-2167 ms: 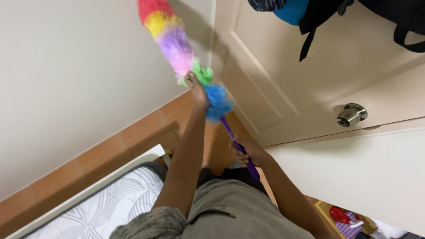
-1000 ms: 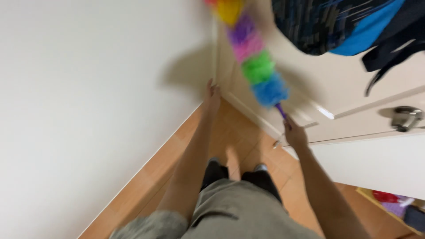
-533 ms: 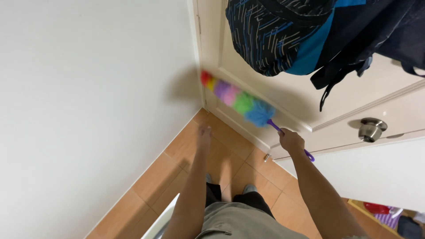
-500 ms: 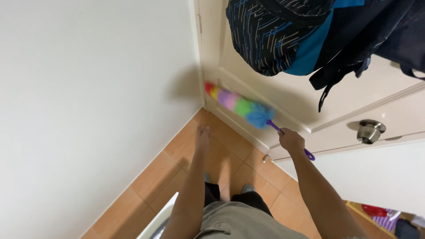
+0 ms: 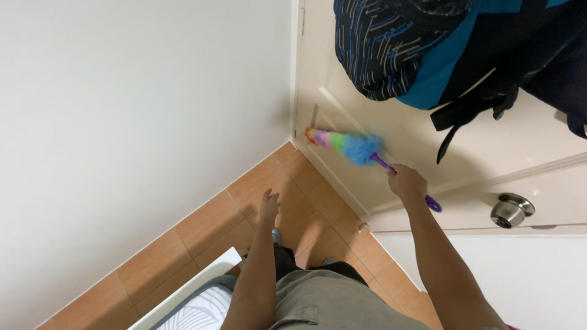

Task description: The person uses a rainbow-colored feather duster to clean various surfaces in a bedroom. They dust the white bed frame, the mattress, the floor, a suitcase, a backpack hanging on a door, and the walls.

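Observation:
My right hand (image 5: 406,181) grips the purple handle of a rainbow feather duster (image 5: 343,145). Its fluffy head lies against the lower panel of a cream door (image 5: 391,131), pointing toward the hinge side near the wall corner. My left hand (image 5: 268,206) hangs free over the tiled floor with fingers loosely apart, holding nothing. My legs in grey shorts fill the bottom of the view.
A dark backpack with blue panels (image 5: 440,49) hangs on the door above the duster. A round metal doorknob (image 5: 511,211) sits right of my right hand. A white wall (image 5: 134,122) stands at left, orange-brown floor tiles (image 5: 208,226) below, and a patterned mattress corner (image 5: 195,308) at bottom left.
The duster came down from high on the wall and door, swinging to lie low across the door panel. My left hand let go of it and dropped toward the floor.

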